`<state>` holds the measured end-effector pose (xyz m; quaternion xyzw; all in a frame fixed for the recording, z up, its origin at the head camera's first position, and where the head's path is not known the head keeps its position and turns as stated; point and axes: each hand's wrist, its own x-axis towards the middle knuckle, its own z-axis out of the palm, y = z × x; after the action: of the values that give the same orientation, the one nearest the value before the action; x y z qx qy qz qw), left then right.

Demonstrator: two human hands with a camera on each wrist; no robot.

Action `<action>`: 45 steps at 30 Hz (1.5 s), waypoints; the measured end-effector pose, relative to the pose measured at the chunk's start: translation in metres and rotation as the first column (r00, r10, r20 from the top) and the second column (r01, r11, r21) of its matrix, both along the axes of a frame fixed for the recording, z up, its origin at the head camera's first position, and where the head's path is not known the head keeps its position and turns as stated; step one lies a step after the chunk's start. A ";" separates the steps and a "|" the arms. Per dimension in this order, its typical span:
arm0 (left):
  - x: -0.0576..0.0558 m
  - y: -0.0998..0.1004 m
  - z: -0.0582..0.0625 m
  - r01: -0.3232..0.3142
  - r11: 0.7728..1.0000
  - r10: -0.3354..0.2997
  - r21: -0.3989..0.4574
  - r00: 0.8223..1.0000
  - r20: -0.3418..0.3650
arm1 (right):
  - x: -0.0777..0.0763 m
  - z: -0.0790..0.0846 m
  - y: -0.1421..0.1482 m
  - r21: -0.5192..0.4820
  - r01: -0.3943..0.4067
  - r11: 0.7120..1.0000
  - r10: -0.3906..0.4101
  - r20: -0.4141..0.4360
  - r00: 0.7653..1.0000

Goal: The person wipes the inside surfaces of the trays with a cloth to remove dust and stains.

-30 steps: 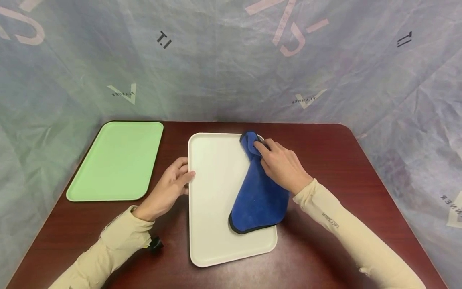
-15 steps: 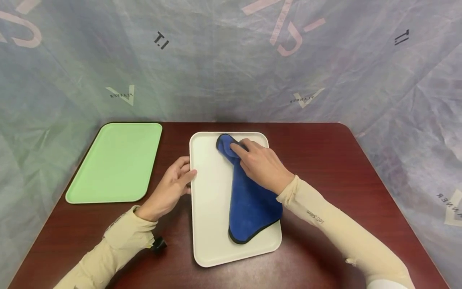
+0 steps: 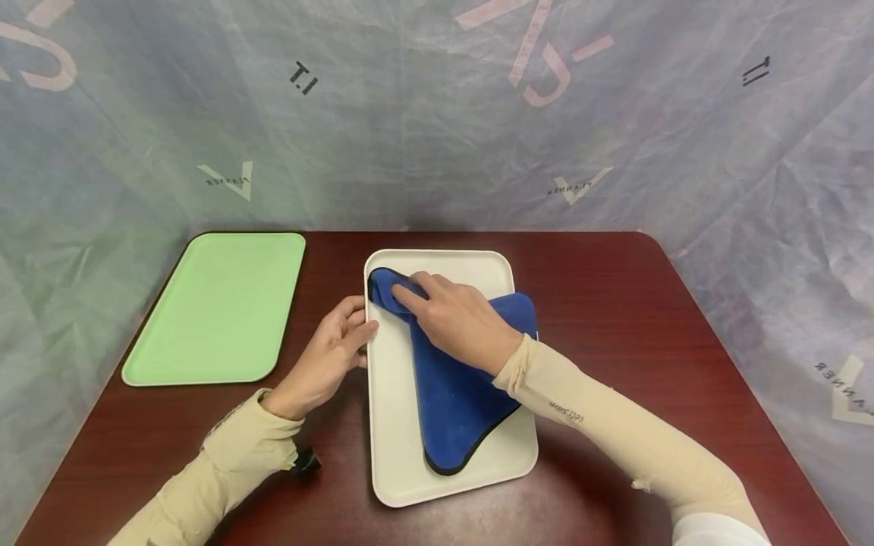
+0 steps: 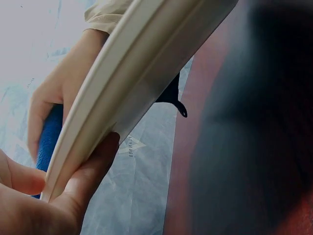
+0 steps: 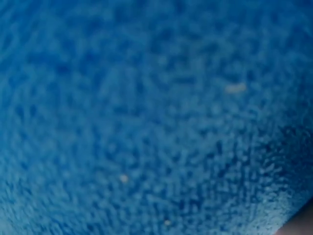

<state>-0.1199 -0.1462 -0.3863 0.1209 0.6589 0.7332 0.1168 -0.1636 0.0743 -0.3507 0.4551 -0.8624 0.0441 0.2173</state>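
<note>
A white rectangular tray is tilted up off the table, its underside showing in the left wrist view. My left hand grips its left edge, thumb on the rim and fingers beneath. With bent fingers, my right hand holds a bunched corner of a blue cloth against the tray's upper left part. The rest of the cloth, edged in black, drapes across the tray and past its right edge. Blue cloth fills the right wrist view. A small black loop hangs below the tray in the left wrist view.
A light green tray lies flat at the table's back left. The dark red table reaches to a grey printed sheet hung around its back and sides. A small black object shows by my left cuff.
My right hand has swept the bunched cloth leftward across the tray's upper part, from the right edge to the left. The left hand keeps its grip; the tray has shifted slightly right.
</note>
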 end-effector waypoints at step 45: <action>0.004 -0.009 0.010 -0.046 0.998 0.044 -0.032 0.998 -0.054 | 0.004 -0.015 0.073 -0.071 0.100 0.992 -0.098 0.026 0.995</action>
<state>-0.1157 -0.1555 -0.3763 0.1239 0.6765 0.7210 0.0846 -0.1595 0.1468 -0.3660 0.4032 -0.8841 0.0695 0.2260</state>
